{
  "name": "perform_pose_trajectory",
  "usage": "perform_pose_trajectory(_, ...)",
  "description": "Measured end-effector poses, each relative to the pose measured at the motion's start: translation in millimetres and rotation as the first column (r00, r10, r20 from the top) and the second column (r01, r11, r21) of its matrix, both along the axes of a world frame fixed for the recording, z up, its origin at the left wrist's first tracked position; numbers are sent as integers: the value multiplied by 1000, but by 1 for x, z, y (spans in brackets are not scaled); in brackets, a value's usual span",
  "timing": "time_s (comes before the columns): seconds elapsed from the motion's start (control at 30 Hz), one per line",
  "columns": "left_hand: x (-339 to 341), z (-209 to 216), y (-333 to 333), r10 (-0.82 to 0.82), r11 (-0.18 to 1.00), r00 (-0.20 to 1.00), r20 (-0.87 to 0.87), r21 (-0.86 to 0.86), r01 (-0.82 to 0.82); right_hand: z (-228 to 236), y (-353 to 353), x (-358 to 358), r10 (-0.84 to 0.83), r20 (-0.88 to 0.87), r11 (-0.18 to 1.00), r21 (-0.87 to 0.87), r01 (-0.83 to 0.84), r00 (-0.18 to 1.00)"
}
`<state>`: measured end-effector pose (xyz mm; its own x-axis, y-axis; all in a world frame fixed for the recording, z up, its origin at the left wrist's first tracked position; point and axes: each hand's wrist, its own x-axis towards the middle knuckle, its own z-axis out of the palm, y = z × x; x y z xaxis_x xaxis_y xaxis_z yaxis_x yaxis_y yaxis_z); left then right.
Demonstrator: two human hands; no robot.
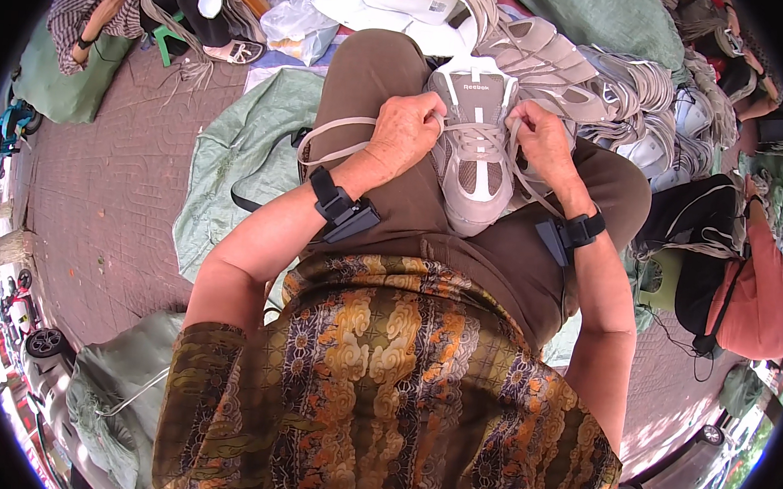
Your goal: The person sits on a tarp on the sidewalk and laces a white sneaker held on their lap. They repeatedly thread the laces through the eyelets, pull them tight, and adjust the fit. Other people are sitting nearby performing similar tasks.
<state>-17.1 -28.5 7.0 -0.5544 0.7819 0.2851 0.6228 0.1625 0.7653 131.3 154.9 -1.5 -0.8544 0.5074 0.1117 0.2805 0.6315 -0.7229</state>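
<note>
A grey and white shoe upper [473,164] rests between my thighs, its toe toward me and its tongue standing up at the far end. A beige shoelace [338,126] criss-crosses over it and comes out on both sides. At the shoe's left side my left hand [403,133] pinches the lace, and a long loop of it hangs out to the left over my knee. On the right my right hand [545,145] is closed on the lace by the upper eyelets, with a loose length trailing below. Each wrist wears a black strap with a small box.
Stacked shoe uppers [546,66] and bundles of laces lie just beyond my knees to the right. A green sheet [236,150] spreads on the brick paving [112,192]. A clear plastic bag [299,25] lies ahead. Other people sit at the far left and right.
</note>
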Motion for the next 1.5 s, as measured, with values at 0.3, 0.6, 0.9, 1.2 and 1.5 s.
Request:
perform_pose_trajectory(0.3, 0, 3, 1, -20, 996, 988, 154, -82, 33, -9, 4, 0, 14, -31, 994, -104, -17, 999)
perform_pose_trajectory(0.6, 4, -13, 4, -138, 988, 968, -211, -99, 119, -15, 4, 3, 30, -52, 995, 100, -24, 998)
perform_pose_trajectory(0.9, 8, 8, 23, -216, 950, 953, -211, -270, 156, 8, -4, 2, -8, 54, 1000, -3, 8, 998)
perform_pose_trajectory(1.2, -18, 16, 13, -386, 922, 749, -539, -254, 293, 66, 6, 3, 147, -49, 922, 369, -118, 988)
perform_pose_trajectory(1.5, -37, 21, 62, -730, 647, 566, -382, -653, 394, 79, 5, -28, 445, 400, 525, 608, -596, 801)
